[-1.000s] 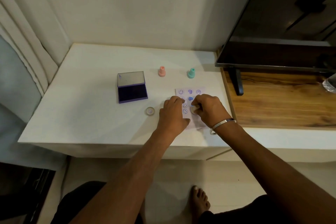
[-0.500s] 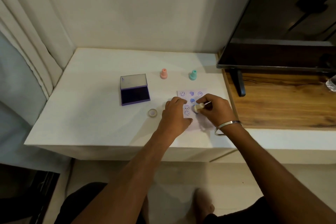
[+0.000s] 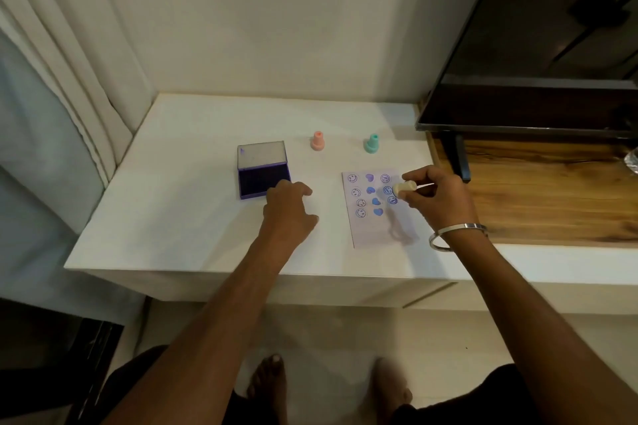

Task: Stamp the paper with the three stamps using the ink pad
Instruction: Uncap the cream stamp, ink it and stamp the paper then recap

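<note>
1. The right hand (image 3: 436,198) is pinching a cream stamp (image 3: 404,188) between thumb and fingers, holding it tilted on its side above the right column of the paper (image 3: 379,207) — whether it is clear of the sheet cannot be told.
2. The paper is lying flat on the white table (image 3: 193,217), near the front edge. It is showing three columns of blue-purple marks: smiley faces on the left, hearts in the middle, round marks on the right.
3. The left hand (image 3: 288,209) is hovering palm-down with fingers loosely spread, holding nothing, between the ink pad (image 3: 262,171) and the paper. Its fingertips are overlapping the near right corner of the pad in this view; contact cannot be judged.
4. The ink pad is sitting open — lid raised at the back, dark purple pad facing up.
5. A pink stamp (image 3: 317,141) and a teal stamp (image 3: 372,143) are standing upright near the back of the table, well apart from each other, the teal one beyond the paper.
6. A metal bangle (image 3: 455,235) is circling the right wrist.
</note>
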